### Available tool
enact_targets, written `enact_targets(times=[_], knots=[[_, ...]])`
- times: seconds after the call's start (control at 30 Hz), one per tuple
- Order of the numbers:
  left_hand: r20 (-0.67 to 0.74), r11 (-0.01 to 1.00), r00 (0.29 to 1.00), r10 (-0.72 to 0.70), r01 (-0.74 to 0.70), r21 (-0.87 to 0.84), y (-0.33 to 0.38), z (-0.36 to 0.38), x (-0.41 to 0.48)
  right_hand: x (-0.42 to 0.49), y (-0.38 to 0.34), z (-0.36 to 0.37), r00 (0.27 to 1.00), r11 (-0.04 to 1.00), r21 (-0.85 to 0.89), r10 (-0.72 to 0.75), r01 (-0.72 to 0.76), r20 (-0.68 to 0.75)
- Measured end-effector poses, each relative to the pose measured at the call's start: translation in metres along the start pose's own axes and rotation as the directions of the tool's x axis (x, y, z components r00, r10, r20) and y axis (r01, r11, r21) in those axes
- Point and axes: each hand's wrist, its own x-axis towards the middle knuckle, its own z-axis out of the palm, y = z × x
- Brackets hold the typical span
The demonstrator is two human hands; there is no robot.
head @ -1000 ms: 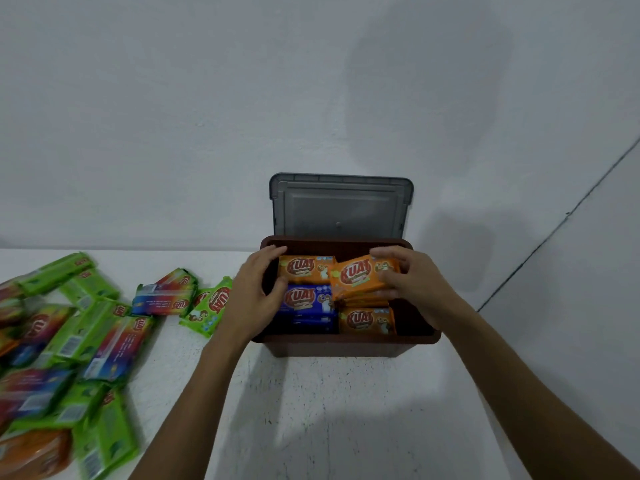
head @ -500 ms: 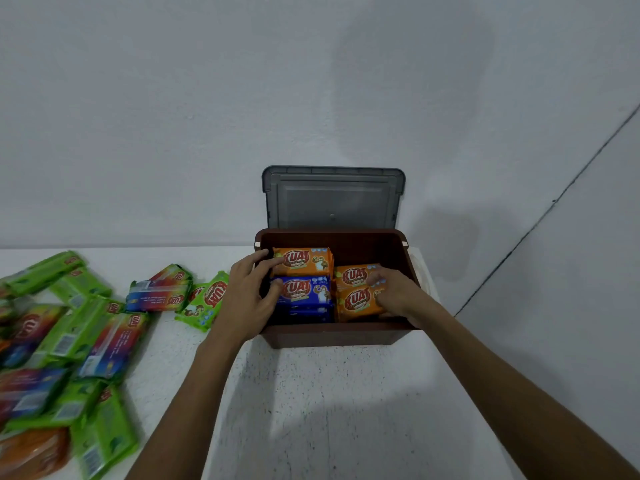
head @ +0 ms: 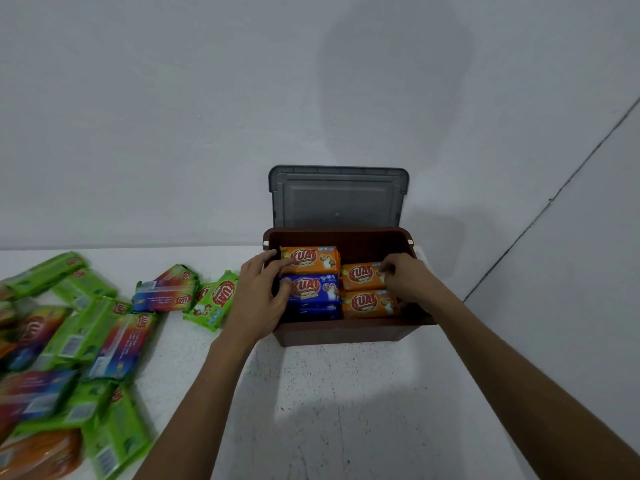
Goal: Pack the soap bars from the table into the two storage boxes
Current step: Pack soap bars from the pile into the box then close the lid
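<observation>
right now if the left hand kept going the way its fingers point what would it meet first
The back orange soap bar: the left hand points rightward into the brown box, fingertips seemingly at that bar's end, thumb by the blue bar. Depth is unclear.

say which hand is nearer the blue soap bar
Left. The left hand touches the left end of the blue soap bar; the right hand is on the orange bars beside it.
</observation>
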Motion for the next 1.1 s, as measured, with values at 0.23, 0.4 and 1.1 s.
enact_targets(times=[0.23, 0.4, 1.1], knots=[[-0.014, 0.996, 0.999, 0.046, -0.047, -0.076, -0.033, -0.043, -0.026, -0.007, -0.062, 0.016, 0.96, 0.968, 0.084, -0.221, 0.238, -0.173], [-0.089, 0.997, 0.996, -0.021, 0.015, -0.071, -0.081, -0.095, -0.049, -0.023, -0.133, 0.059, 0.882, 0.888, 0.099, -0.422, 0.449, -0.21], [-0.291, 0.691, 0.729, -0.62, 0.683, 0.237, -0.256, -0.276, -0.193, -0.068, -0.393, 0.343, 0.592, 0.645, 0.145, -0.753, 0.75, 0.286]])
